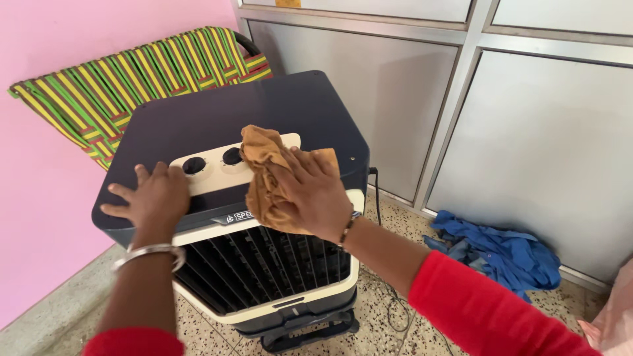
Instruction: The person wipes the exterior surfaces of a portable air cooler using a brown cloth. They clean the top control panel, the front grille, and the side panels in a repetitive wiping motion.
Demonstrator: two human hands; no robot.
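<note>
A dark blue and cream air cooler (217,112) stands on the floor in front of me. My right hand (315,194) presses a tan cloth (264,155) onto the cream control panel, covering its right end. Two black knobs (194,165) show just left of the cloth. My left hand (153,198) lies flat on the cooler's front left top edge, fingers spread, holding nothing. A silver bangle sits on my left wrist and a bracelet on my right. The slatted front grille (264,267) is below my hands.
A folded cot with green, yellow and red woven straps (99,92) leans on the pink wall behind the cooler. Grey metal panels (527,145) fill the right. A blue garment (494,254) lies heaped on the speckled floor. A black cable (395,310) trails beside the cooler.
</note>
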